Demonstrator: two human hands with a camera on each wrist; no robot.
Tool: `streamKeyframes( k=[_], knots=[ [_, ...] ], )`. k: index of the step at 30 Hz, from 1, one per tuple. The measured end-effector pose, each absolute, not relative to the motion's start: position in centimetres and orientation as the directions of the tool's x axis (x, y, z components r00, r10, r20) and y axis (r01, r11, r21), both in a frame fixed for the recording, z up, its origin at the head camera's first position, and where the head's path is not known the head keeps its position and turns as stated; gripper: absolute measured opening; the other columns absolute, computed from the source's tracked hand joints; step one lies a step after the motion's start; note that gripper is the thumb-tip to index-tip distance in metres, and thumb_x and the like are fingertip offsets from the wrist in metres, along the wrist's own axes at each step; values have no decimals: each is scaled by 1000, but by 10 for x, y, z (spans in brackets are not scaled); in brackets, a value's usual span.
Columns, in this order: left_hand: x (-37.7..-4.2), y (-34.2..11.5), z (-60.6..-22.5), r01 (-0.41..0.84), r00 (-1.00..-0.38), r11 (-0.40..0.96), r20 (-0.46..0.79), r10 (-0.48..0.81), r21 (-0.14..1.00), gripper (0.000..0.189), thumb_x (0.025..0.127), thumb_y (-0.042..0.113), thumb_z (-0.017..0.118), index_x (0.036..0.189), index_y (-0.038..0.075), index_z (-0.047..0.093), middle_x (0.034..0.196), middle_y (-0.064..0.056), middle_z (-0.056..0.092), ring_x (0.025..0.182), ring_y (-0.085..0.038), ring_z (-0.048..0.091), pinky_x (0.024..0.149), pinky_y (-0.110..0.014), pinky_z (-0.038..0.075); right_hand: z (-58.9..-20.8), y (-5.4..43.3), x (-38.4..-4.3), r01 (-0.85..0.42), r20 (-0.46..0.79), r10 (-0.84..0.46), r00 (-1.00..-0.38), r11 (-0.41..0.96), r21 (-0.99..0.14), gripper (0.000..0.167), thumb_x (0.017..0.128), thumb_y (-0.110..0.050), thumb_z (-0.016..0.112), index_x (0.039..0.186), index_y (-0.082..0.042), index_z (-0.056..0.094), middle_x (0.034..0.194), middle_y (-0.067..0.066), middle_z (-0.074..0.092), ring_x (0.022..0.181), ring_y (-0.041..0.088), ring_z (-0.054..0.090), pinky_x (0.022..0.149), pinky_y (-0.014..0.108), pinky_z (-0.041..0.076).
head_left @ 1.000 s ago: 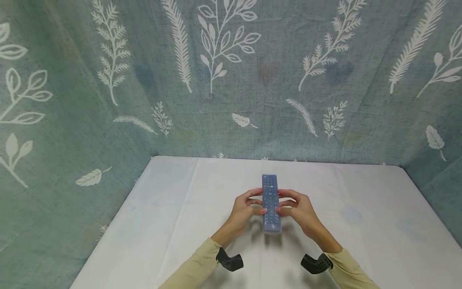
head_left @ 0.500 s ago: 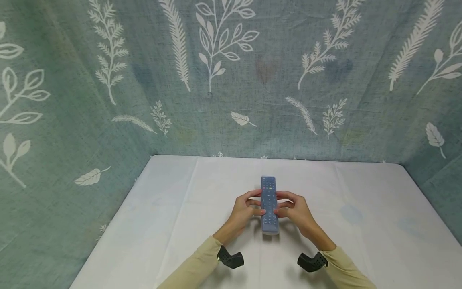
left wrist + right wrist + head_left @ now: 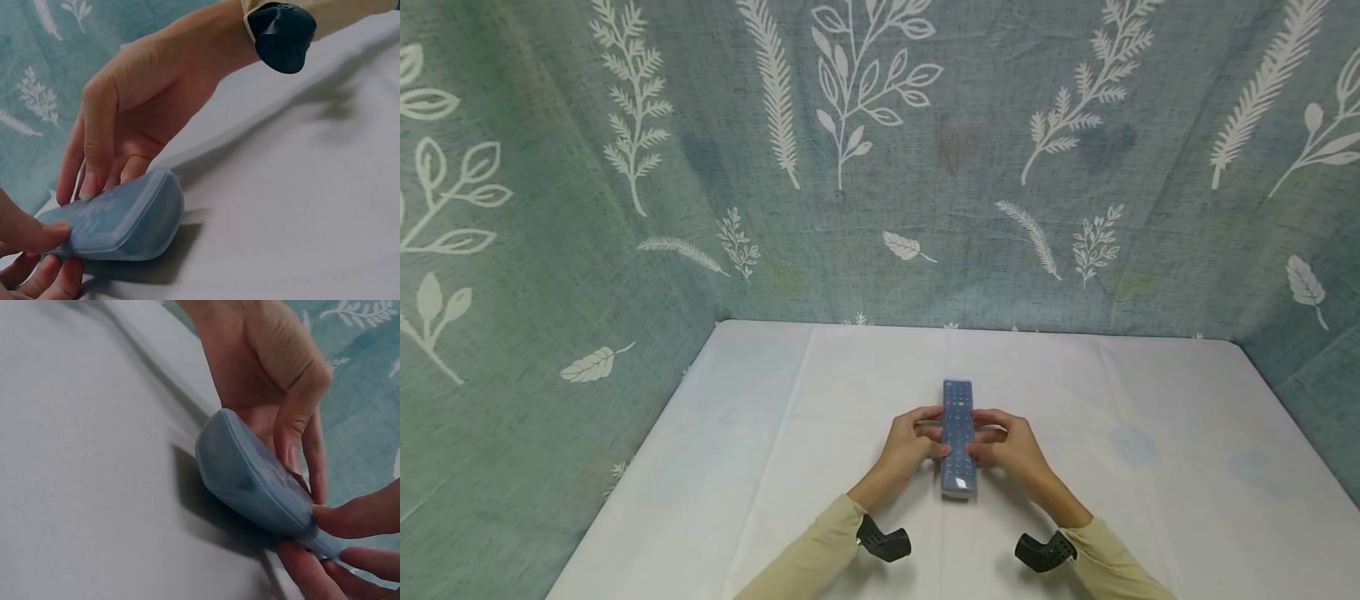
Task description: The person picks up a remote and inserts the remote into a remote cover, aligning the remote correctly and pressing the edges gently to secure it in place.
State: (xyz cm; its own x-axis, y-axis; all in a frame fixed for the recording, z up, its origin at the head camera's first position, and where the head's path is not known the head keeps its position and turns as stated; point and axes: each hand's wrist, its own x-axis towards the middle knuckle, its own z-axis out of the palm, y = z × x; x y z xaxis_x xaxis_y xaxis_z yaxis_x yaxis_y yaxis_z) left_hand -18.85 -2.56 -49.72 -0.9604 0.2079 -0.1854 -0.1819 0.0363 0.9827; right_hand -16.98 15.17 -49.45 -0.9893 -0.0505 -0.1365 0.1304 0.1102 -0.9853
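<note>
A blue-grey remote control (image 3: 958, 437) in a clear silicone cover lies lengthwise, buttons up, low over the white table (image 3: 1150, 467). My left hand (image 3: 916, 447) grips its left side and my right hand (image 3: 1007, 446) grips its right side, with both thumbs on the button face. In the left wrist view the remote's rounded near end (image 3: 134, 215) sits just above its shadow, with my left hand's thumb (image 3: 34, 232) on top and my right hand (image 3: 134, 112) across from it. In the right wrist view the remote (image 3: 250, 478) is pinched between my right hand's fingers (image 3: 356, 519) and the left hand (image 3: 275, 381).
A teal cloth backdrop (image 3: 880, 167) with white leaf prints closes the table in at the back and both sides. Black camera mounts (image 3: 883, 542) (image 3: 1043, 552) sit on both wrists, below beige sleeves. White tablecloth stretches to the left and right of the hands.
Both hands have brought the remote down and nearer to me, and its near end now sits close to the tablecloth. The grip on both sides is unchanged.
</note>
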Motion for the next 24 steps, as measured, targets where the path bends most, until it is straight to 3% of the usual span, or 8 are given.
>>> streamKeyframes(
  k=[9, 17, 20, 24],
  knots=[
    [-185, -23, -499, -121, -976, 166, -148, 159, 979, 59, 63, -16, 67, 120, -2, 61, 85, -10, 64, 78, -16, 60, 64, -23, 52, -495, 147, -166, 121, -125, -27, -992, 119, -985, 55, 71, 16, 66, 125, 9, 55, 111, 21, 60, 77, 19, 61, 62, 35, 57],
    [-186, -23, -499, -114, -978, 201, -146, 149, 973, 54, 66, -15, 69, 117, -2, 63, 87, -9, 63, 79, -17, 59, 63, -23, 52, -498, 146, -168, 123, -122, 16, -992, 206, -971, 49, 72, 12, 69, 119, 8, 59, 88, 16, 62, 67, 18, 60, 57, 31, 56],
    [-185, -24, -499, -115, -976, 203, -149, 159, 972, 51, 67, -14, 70, 117, -2, 63, 90, -10, 63, 78, -14, 57, 62, -24, 51, -498, 147, -168, 118, -118, 12, -993, 217, -969, 46, 74, 12, 69, 119, 8, 59, 92, 16, 62, 69, 19, 60, 58, 31, 56],
    [-181, -28, -492, -83, -975, 222, -125, 185, 971, 46, 71, -11, 70, 116, -5, 62, 95, -13, 61, 77, -14, 56, 64, -28, 54, -496, 149, -166, 110, -115, -11, -993, 224, -968, 43, 78, 11, 65, 120, 8, 59, 108, 18, 59, 74, 21, 62, 60, 33, 57]
  ],
)
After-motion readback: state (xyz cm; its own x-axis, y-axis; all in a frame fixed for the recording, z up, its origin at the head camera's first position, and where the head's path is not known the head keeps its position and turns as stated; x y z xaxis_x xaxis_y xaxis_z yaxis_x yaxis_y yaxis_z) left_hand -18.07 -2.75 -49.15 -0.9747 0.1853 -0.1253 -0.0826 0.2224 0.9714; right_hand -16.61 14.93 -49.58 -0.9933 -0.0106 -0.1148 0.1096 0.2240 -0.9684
